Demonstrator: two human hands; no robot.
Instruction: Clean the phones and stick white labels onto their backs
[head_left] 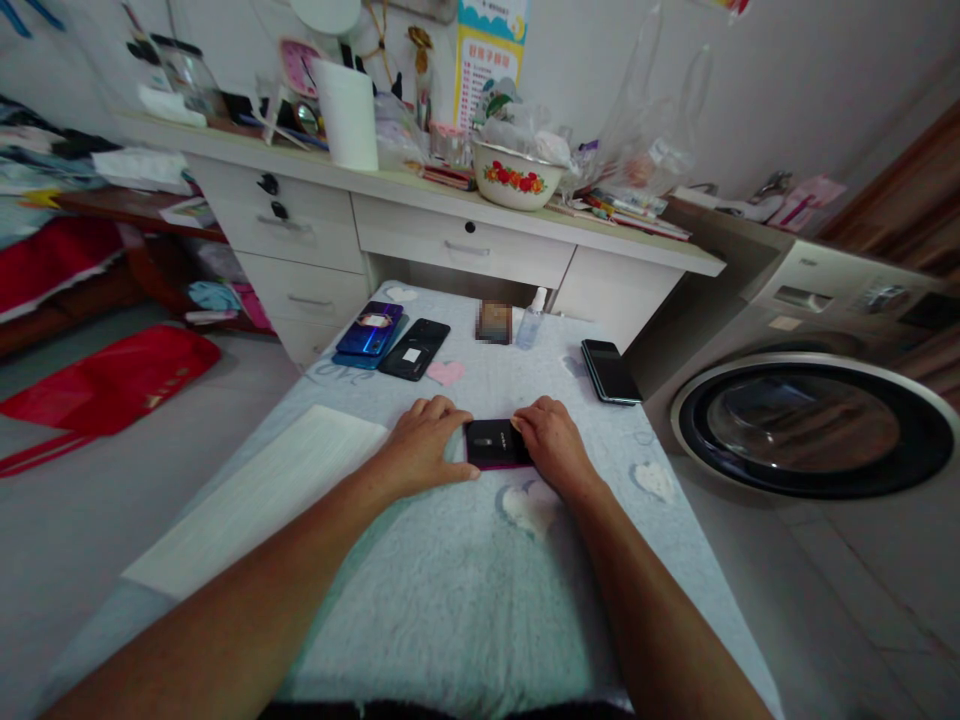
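A dark phone with a reddish edge lies on the cloth-covered table, its back with the camera strip facing up. My left hand grips its left end, the thumb at the near corner and the fingers at the far corner. Over the phone's right end, my right hand is closed with its fingertips pressed down on the back. Something small and pale shows at those fingertips, too small to name. The right hand hides that end of the phone.
Blue phones and a black phone lie at the back left; another dark phone is at the right. A spray bottle stands near a blurred brown item. A whitish sheet lies left. A washing machine stands right.
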